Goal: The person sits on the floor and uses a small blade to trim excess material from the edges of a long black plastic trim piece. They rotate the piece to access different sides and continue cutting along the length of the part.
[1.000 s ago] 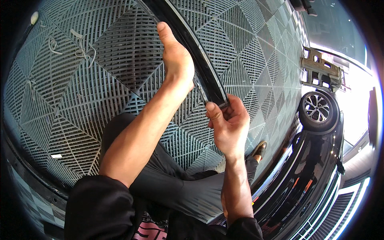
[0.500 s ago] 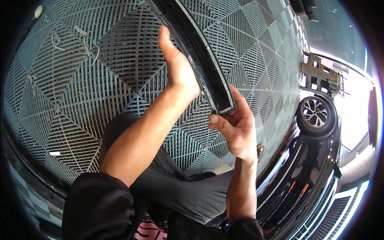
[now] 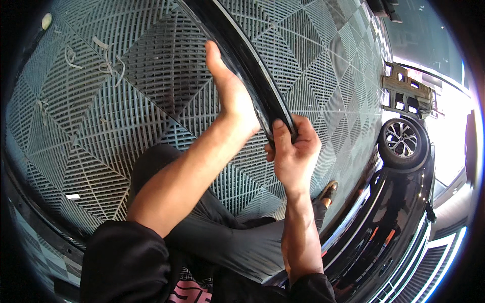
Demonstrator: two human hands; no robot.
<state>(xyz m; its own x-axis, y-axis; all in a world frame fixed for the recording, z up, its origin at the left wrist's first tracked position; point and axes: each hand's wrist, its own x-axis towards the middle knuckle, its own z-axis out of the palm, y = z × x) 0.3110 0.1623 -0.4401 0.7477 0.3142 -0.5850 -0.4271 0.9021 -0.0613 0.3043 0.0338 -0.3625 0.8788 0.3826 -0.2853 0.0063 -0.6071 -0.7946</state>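
Observation:
A long, narrow black trim piece [image 3: 243, 53], shaped like a channel with a pale edge line, slants from the top edge down to my right hand. My right hand [image 3: 297, 154] grips its near end, thumb pressed on the upper face and fingers curled around the far side. My left hand [image 3: 233, 98] supports the piece from its left side farther up. The left thumb sticks up free, while the other left fingers are hidden behind the trim. The trim's far end lies beyond the view.
Grey slatted floor tiles [image 3: 121, 136] spread beneath, with white strip scraps [image 3: 107, 63] at the left. A black car [image 3: 379, 212] with an exposed wheel [image 3: 401, 140] stands at the right, near a brown slotted part [image 3: 409, 91]. My crossed legs [image 3: 227, 242] are below.
My right thumb has shifted from the trim's end corner onto its upper face. The trim's near end has turned, showing less of its hollow. My left hand has barely moved.

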